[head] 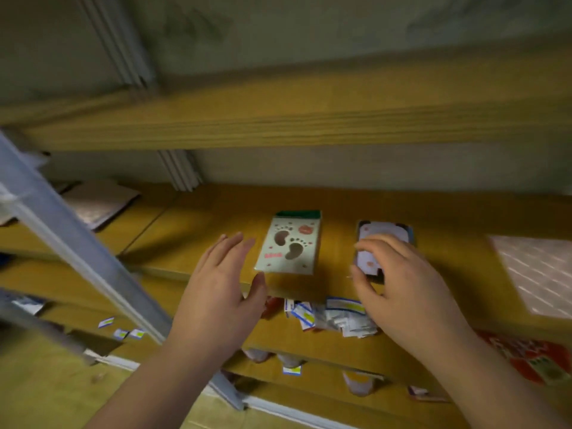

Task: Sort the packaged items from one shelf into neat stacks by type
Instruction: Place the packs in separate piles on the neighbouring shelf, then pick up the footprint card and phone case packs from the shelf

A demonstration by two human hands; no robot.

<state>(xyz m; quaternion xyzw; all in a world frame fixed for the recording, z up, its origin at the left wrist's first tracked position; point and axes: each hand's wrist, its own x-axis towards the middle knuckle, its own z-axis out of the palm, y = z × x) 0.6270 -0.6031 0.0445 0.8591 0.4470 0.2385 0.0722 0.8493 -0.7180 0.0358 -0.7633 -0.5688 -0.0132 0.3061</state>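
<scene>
A pale green pack with two brown footprints (289,244) lies flat on the wooden shelf (439,230). My left hand (221,283) hovers just left of it, fingers spread, holding nothing. To the right sits a small stack of white-and-dark packets (382,232). My right hand (402,280) rests on its near end, thumb and fingers curled around the packets. On the shelf below, a loose heap of small white, blue and yellow sachets (328,315) lies jumbled.
A grey metal upright (71,239) slants across the left. A pink patterned flat pack (540,274) lies at the shelf's right end, a silvery flat pack (99,204) at back left. Red packages (532,357) and pale bottles (356,383) sit on lower shelves.
</scene>
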